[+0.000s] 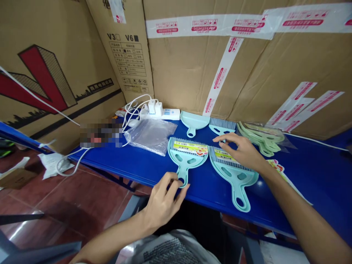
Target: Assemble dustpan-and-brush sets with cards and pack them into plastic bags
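My left hand (166, 198) has its fingers and thumb around the handle end of a light-teal dustpan with a brush nested in it (189, 158), lying on the table with a yellow label strip across the bristles. My right hand (239, 146) hovers over a second such dustpan and brush set (233, 174), fingers bent and thumb apart. Its fingertips are near the handle of a loose teal brush (222, 126); whether they touch it I cannot tell. Left of that brush, an empty teal dustpan (194, 121) lies against the cardboard.
Clear plastic bags (151, 135) lie left of the sets. Behind them stands a white power strip (165, 113) with plugs and cables. Green bagged dustpans (264, 137) and a label sheet (288, 179) lie to the right. Tall cardboard (192, 73) walls in the blue table (129, 161).
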Demonstrator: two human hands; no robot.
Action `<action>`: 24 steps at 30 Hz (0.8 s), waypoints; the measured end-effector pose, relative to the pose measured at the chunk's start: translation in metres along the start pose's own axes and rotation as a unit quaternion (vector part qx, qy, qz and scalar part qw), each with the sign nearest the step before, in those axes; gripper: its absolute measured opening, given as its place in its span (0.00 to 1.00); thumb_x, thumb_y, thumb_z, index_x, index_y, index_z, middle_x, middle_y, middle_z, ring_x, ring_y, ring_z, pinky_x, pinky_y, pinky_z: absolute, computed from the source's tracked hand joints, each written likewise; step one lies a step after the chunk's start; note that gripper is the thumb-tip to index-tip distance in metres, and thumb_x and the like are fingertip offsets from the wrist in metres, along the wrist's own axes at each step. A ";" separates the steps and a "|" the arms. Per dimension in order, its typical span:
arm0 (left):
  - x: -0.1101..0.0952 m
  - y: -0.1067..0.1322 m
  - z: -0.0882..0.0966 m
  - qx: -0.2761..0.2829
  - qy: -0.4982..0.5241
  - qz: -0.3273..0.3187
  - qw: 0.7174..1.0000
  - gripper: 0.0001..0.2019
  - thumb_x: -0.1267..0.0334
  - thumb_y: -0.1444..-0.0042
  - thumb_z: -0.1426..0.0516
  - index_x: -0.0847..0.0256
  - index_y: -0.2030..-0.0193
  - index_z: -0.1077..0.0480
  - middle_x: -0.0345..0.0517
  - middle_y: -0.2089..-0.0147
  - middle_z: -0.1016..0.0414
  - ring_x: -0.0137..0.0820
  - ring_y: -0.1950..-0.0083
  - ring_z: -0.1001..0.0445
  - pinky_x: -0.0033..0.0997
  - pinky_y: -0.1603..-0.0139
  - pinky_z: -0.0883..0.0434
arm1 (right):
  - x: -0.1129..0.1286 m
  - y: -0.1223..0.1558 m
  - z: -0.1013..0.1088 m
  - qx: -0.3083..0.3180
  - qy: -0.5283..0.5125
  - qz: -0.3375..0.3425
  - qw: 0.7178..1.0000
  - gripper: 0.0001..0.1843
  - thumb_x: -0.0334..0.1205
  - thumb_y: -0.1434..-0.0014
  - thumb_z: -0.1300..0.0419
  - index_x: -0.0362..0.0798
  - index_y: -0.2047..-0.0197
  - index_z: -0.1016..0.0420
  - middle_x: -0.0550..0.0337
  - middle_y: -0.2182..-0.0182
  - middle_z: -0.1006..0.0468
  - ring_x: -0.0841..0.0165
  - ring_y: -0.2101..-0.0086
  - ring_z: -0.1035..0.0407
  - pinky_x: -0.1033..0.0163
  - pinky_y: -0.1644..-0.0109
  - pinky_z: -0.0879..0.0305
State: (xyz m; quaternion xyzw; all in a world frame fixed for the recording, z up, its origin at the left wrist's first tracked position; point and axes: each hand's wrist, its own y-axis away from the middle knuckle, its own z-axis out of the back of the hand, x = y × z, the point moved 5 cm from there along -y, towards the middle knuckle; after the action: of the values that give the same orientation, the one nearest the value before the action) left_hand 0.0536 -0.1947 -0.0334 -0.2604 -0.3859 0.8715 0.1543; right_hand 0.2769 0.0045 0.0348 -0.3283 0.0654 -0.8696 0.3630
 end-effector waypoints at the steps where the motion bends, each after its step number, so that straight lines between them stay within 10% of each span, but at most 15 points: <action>1: -0.001 0.003 0.006 -0.021 0.002 0.000 1.000 0.07 0.68 0.33 0.39 0.52 0.53 0.31 0.49 0.59 0.27 0.36 0.64 0.22 0.36 0.66 0.20 | 0.000 -0.004 -0.001 0.014 -0.042 -0.020 0.999 0.16 0.52 0.32 0.40 0.54 0.51 0.16 0.53 0.50 0.15 0.54 0.51 0.21 0.45 0.44 0.26; 8: -0.020 0.021 0.055 -0.116 0.003 -0.022 0.993 0.12 0.77 0.41 0.33 0.61 0.54 0.25 0.48 0.58 0.26 0.34 0.59 0.20 0.35 0.56 0.19 | 0.014 -0.026 -0.023 0.116 -0.302 -0.146 0.935 0.25 0.63 0.36 0.34 0.52 0.48 0.16 0.50 0.47 0.16 0.55 0.44 0.23 0.46 0.32 0.31; 13: -0.029 0.015 0.067 -0.080 0.090 -0.044 0.992 0.08 0.79 0.39 0.36 0.66 0.55 0.25 0.51 0.57 0.27 0.35 0.56 0.20 0.34 0.56 0.20 | 0.030 -0.001 -0.037 0.228 -0.452 -0.272 0.818 0.31 0.62 0.37 0.33 0.56 0.36 0.22 0.52 0.43 0.17 0.55 0.47 0.20 0.55 0.47 0.19; 16: -0.024 0.001 0.061 -0.014 0.152 -0.085 0.985 0.04 0.72 0.34 0.37 0.65 0.54 0.26 0.54 0.54 0.26 0.34 0.56 0.21 0.30 0.59 0.21 | 0.034 0.017 -0.033 0.244 -0.481 -0.277 0.795 0.36 0.51 0.41 0.26 0.55 0.32 0.27 0.53 0.47 0.15 0.61 0.57 0.16 0.63 0.58 0.18; 20: 0.029 -0.047 0.052 0.067 0.148 -0.043 0.986 0.14 0.54 0.32 0.38 0.58 0.46 0.28 0.55 0.47 0.21 0.40 0.49 0.19 0.37 0.48 0.21 | 0.015 0.036 -0.008 0.161 -0.459 -0.278 0.828 0.43 0.44 0.44 0.23 0.55 0.29 0.32 0.54 0.53 0.13 0.65 0.68 0.17 0.66 0.69 0.21; 24: 0.131 -0.104 0.048 0.101 -0.193 0.169 0.961 0.22 0.57 0.32 0.41 0.70 0.37 0.31 0.71 0.45 0.22 0.59 0.39 0.24 0.54 0.41 0.26 | -0.018 0.057 0.045 -0.040 -0.439 -0.283 0.852 0.34 0.43 0.47 0.23 0.55 0.37 0.25 0.56 0.53 0.12 0.64 0.69 0.17 0.64 0.68 0.20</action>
State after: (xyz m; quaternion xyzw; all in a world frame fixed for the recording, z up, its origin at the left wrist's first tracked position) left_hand -0.0734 -0.0933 0.0284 -0.1314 -0.2691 0.9529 -0.0474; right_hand 0.3478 -0.0197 0.0400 -0.6946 -0.1619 -0.6965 0.0790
